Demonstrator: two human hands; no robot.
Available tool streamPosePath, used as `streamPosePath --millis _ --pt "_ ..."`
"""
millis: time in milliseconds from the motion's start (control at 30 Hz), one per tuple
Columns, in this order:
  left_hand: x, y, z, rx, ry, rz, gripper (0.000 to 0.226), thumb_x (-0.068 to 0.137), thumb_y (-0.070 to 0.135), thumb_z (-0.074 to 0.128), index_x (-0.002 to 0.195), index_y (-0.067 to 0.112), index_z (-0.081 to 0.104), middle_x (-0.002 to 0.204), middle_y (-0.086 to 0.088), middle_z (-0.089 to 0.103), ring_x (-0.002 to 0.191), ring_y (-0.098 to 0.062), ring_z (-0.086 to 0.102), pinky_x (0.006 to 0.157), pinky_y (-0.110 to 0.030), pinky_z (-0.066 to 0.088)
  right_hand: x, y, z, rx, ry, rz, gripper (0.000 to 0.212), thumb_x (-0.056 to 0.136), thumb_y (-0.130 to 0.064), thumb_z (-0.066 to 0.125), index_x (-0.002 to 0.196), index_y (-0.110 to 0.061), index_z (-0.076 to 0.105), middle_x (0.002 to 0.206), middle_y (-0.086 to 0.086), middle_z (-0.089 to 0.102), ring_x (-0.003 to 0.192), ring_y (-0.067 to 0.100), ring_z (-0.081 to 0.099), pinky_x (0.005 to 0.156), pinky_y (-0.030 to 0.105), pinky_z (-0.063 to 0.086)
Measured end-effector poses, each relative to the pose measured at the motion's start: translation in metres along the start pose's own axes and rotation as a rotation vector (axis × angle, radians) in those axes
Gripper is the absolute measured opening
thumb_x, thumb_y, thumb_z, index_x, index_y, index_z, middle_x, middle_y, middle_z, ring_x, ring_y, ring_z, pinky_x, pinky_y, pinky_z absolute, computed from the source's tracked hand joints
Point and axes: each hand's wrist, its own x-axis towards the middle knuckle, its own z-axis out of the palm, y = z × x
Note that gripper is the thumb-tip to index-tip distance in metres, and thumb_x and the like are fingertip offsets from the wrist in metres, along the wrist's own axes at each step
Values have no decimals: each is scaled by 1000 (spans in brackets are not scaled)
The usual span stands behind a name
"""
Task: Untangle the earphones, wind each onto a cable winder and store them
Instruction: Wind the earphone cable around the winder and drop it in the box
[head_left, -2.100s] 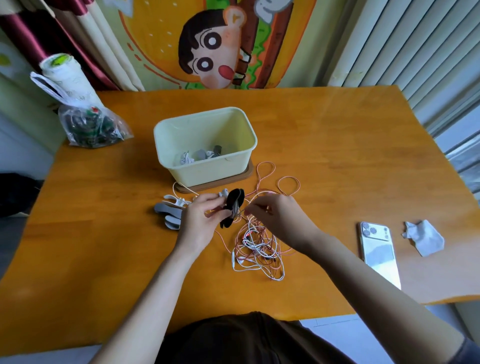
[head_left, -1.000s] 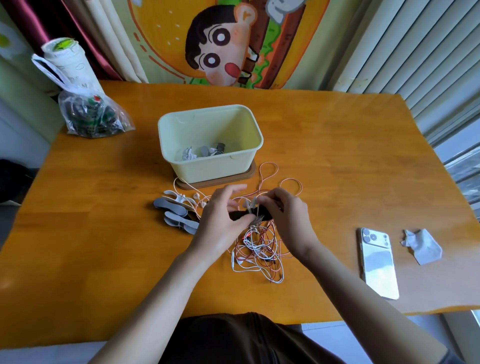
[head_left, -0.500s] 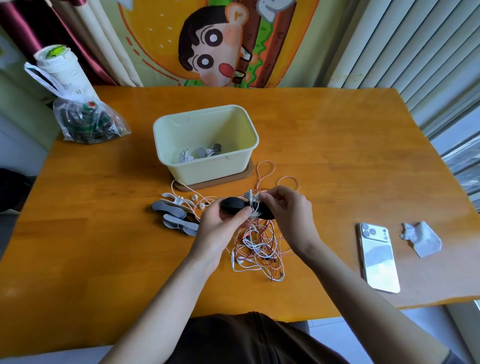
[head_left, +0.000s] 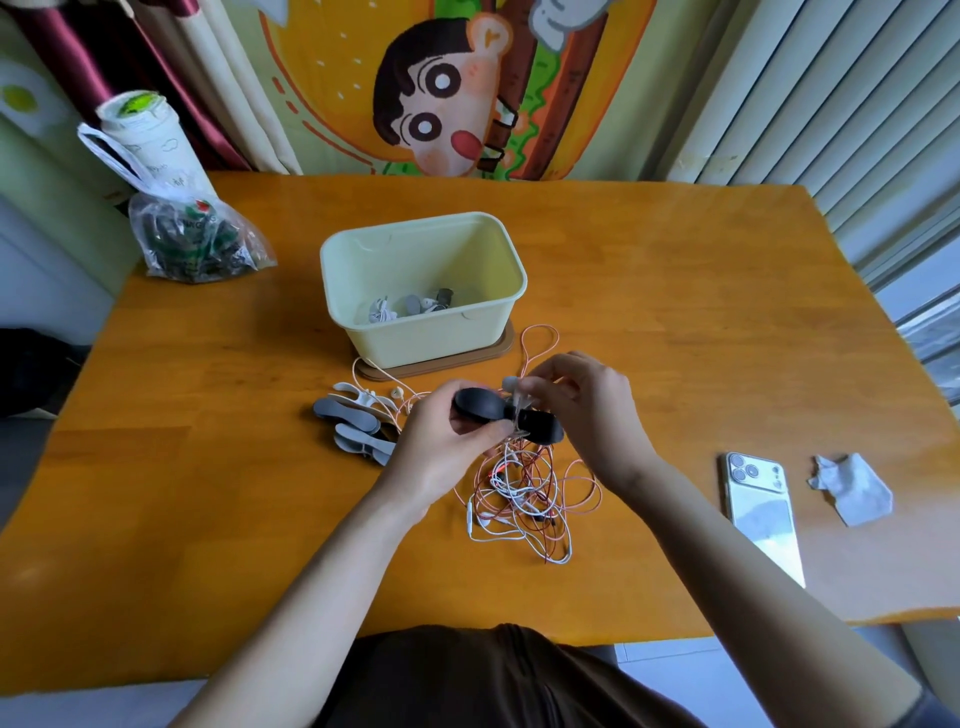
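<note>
A black cable winder (head_left: 475, 406) held over tangled earphones (head_left: 524, 493).
The left hand (head_left: 441, 452) grips its left end; the right hand (head_left: 587, 410) pinches a blurred white earbud (head_left: 511, 384), covering the winder's middle.

The person wears a dark brown top (head_left: 467, 680), loosely creased, seen at the bottom of the view. Both forearms are bare down to the left hand (head_left: 441, 452) and right hand (head_left: 587, 410). A dark grey sleeve edge (head_left: 937, 713) shows high on the right arm.

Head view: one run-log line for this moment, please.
left hand: grips black winder | right hand: pinches white cable at winder | tangle: loose on table | bin: stored earphones inside
</note>
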Motion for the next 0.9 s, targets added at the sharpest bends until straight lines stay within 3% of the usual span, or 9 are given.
streamPosePath --millis 167,300,467,600,733,900 --pt "-1 2 5 -208 47 -45 25 83 -1 68 98 17 60 89 0 67 79 -10 62 71 -21 50 1 -3 -4 16 36 -5 14 84 -21 69 73 -20 61 73 -14 54 67 -13 50 58 4 35" --pt "-2 3 17 -439 83 -139 16 89 -1 59 97 12 64 78 4 69 78 -10 61 76 -26 49 1 -2 -4 41 78 4 11 84 -24 70 75 -21 64 77 -13 55 68 -9 51 59 5 35" --pt "-4 6 22 -595 26 -165 18 88 0 58 104 6 62 87 -1 71 87 -12 66 81 -29 55 -2 3 -2 11 94 22 12 84 -28 68 75 -22 63 75 -15 54 67 0 51 59 7 36" --pt "-4 5 20 -578 28 -151 21 84 -1 61 104 3 60 97 -9 71 89 -15 70 79 -25 56 -2 1 -6 16 77 15 12 83 -26 70 75 -21 63 74 -12 56 63 1 52 56 8 36" --pt "-2 7 15 -484 -8 -119 27 84 -3 61 110 2 59 103 -11 70 94 -18 69 82 -27 55 0 -5 -15 128 16 35 11 81 -21 72 76 -14 66 60 -13 54 47 -1 51 43 9 34" --pt "0 9 10 -400 -1 -109 24 85 -6 60 104 9 61 104 -13 70 96 -22 67 87 -33 54 6 -4 -22 131 -55 2 13 79 -25 74 70 -23 65 64 -9 64 53 -1 51 54 11 37"
